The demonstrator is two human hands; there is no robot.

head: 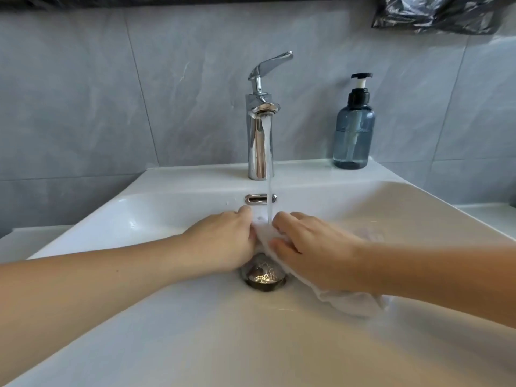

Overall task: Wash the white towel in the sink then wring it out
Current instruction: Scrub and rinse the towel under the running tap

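While water from the faucet (261, 118) hits it, the white towel (266, 236) sits bunched between both hands, left hand (223, 241) and right hand (310, 247) each gripping it just behind the drain (264, 273), rest trailing under the right wrist.

two hands (223, 241), one towel (349, 301), seemingly, one faucet (258, 135)

No readable text, label, brand or number shows on any surface in this view.

You have the white towel (268, 233) bunched up under the running water (268, 174), just above the drain in the white sink (173, 317). It is wet, and its loose end hangs out under your right wrist.
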